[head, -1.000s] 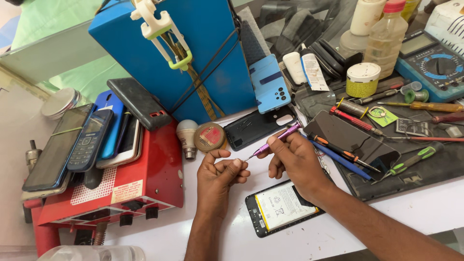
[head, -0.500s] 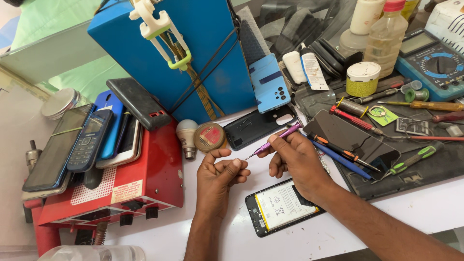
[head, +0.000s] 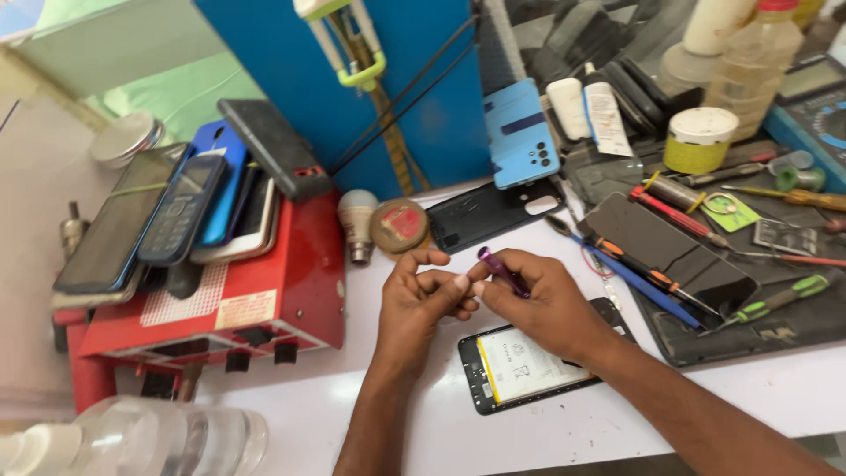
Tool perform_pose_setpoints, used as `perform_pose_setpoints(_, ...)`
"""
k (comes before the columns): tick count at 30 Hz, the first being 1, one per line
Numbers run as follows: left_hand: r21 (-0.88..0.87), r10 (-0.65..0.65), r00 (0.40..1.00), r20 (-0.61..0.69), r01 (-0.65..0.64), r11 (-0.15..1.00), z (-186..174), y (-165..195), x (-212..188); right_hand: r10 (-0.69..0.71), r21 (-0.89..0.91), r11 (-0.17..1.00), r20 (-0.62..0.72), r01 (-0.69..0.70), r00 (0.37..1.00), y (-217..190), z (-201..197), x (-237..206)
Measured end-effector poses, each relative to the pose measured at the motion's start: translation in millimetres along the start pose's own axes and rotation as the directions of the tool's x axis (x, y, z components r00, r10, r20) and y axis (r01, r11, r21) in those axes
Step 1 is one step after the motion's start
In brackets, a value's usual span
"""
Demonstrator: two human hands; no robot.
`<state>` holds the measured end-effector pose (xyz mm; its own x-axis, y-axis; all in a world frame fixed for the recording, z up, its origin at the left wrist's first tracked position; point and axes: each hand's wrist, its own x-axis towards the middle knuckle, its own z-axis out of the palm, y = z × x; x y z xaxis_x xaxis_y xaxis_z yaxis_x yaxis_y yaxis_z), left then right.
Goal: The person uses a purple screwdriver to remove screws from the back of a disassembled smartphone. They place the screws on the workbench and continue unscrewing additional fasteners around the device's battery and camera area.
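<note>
My right hand (head: pixel 548 310) grips a small purple-handled screwdriver (head: pixel 502 271), its handle sticking up and to the left. My left hand (head: pixel 425 304) has its fingers curled, and its fingertips meet the right hand at the tool's tip. What it pinches there is too small to tell. Just below both hands lies an opened phone (head: pixel 520 368) on the white table (head: pixel 441 432), its white battery face up. The right wrist covers the phone's right end.
A red box (head: pixel 220 300) at left carries several phones. Behind the hands are a light bulb (head: pixel 358 225), a round tin (head: pixel 399 226), a black phone back cover (head: pixel 485 213) and a blue box (head: pixel 388 79). Screwdrivers lie on a dark mat (head: pixel 705 264) at right. A clear bottle (head: pixel 150 436) lies at bottom left.
The view has moved closer. The purple screwdriver has swung from pointing up-right to pointing up-left, and my hands have come together at its tip.
</note>
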<state>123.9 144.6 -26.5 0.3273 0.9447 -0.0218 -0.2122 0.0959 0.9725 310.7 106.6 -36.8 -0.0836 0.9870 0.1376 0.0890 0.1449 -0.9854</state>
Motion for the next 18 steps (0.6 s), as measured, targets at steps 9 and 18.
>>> perform_pose_setpoints(9, 0.039, 0.003, 1.000, 0.010, -0.004, 0.999, -3, -2, -3, -0.082, -0.114, 0.990, -0.012, 0.080, 0.997, 1, 1, -3)
perform_pose_setpoints(18, 0.075, -0.031, 0.999, 0.012, 0.030, 0.997, -3, 0, -7, -0.119, -0.315, 0.943, -0.029, 0.104, 0.992, -1, 9, -6)
